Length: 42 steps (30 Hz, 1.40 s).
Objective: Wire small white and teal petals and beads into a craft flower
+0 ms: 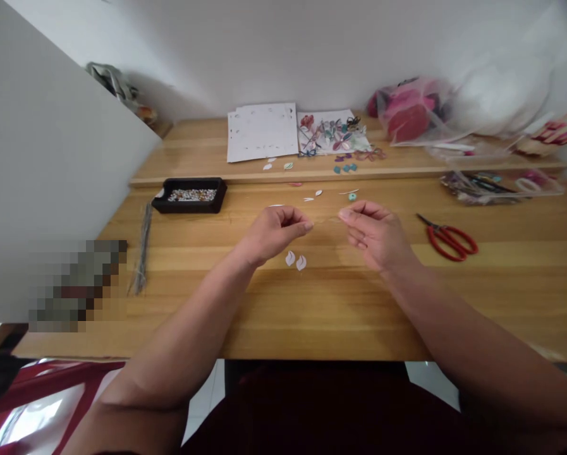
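A thin, gold-coloured strand (327, 220), wire or thread, runs between my two hands above the wooden table. My left hand (278, 234) pinches its left end between thumb and fingertips. At the other end my right hand (371, 230) is closed on it in the same kind of pinch. Two white leaf-shaped cutouts (296, 260) lie on the wood just below my left hand. Beyond my right hand sits a small teal piece (352, 196), with small white slips (318, 192) to its left.
Red-handled scissors or snips (449, 240) lie at right. A black tray (191, 196) of beads and a bundle of grey wires (143, 249) are at left. On the raised back shelf are white papers (263, 133), coloured flower pieces (333, 134) and plastic bags (411, 114).
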Available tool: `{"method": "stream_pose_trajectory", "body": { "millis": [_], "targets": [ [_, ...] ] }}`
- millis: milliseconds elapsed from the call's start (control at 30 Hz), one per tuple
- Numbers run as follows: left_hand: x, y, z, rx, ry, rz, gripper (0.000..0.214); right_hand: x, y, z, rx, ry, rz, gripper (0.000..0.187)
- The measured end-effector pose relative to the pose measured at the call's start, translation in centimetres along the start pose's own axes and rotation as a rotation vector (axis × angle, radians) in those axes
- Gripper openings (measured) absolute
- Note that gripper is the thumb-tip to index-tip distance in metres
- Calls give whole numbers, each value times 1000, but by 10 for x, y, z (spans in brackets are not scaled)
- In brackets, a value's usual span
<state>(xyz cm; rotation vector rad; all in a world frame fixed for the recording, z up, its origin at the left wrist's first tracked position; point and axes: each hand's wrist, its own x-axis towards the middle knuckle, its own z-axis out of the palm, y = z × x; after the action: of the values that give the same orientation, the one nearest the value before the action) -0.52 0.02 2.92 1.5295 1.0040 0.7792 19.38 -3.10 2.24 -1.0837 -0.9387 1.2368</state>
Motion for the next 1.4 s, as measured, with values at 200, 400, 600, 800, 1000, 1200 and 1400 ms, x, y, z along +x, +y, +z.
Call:
{"method": "stream_pose_trajectory", "body": {
  "millis": [200,400,600,800,1000,1200,1400],
  "targets": [
    [-3,3,-2,74,-2,67,22,-2,-1,1,-8,-9,44,32],
    [-3,4,-7,14,-50,41,24,6,-4,-7,72,-4,84,28],
    [0,3,-7,-97,31,10,37,4,-7,-7,68,-40,92,25],
    [1,-1,-6,-87,28,-31,37,-1,-5,-1,32,-75,144,24],
    [0,1,-3,-99,19,-24,34,-1,-2,-1,27,-92,179,28],
    [1,0,-2,-71,85,21,31,-2,0,1,26,-87,164,26],
    [1,-3,-2,-33,80,-6,39,-3,-1,2,-11,-73,131,25]
  ]
}}
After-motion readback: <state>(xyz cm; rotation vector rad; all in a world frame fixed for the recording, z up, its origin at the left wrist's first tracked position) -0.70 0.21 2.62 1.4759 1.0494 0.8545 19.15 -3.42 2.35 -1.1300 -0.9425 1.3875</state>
